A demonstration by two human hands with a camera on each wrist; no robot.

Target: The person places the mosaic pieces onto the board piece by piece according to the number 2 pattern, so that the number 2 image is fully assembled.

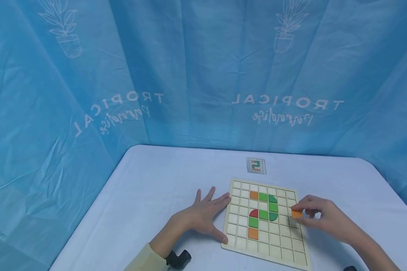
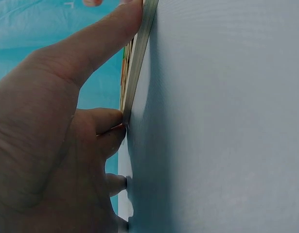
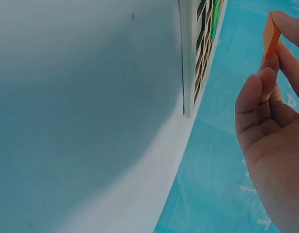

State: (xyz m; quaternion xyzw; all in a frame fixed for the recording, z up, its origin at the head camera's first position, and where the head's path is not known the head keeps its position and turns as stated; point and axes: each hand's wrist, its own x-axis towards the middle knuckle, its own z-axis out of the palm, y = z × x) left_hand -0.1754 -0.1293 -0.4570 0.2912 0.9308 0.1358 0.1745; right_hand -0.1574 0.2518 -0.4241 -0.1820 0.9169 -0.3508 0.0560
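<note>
A pale square grid board [image 1: 273, 250] lies on the table. My left hand [image 1: 203, 215] has its fingers spread, with the thumb and fingertips at the board's left edge. Over the board's right side, my right hand [image 1: 318, 213] pinches an orange square tile [image 1: 296, 214] between thumb and fingers. The right wrist view shows that thin tile [image 3: 271, 36] edge-on, raised above the board. Set in the grid are orange, green and rounded tiles in a bent line, among them a red rounded tile [image 1: 254, 213], a green tile [image 1: 253, 222] and an orange tile [image 1: 253, 233].
Behind the board lies a small card [image 1: 256, 165] printed with a coloured grid pattern. The white table [image 1: 162, 177] ends at blue printed curtains [image 1: 210, 75] at the back and sides. A black wrist device [image 1: 178, 259] sits by the left sleeve.
</note>
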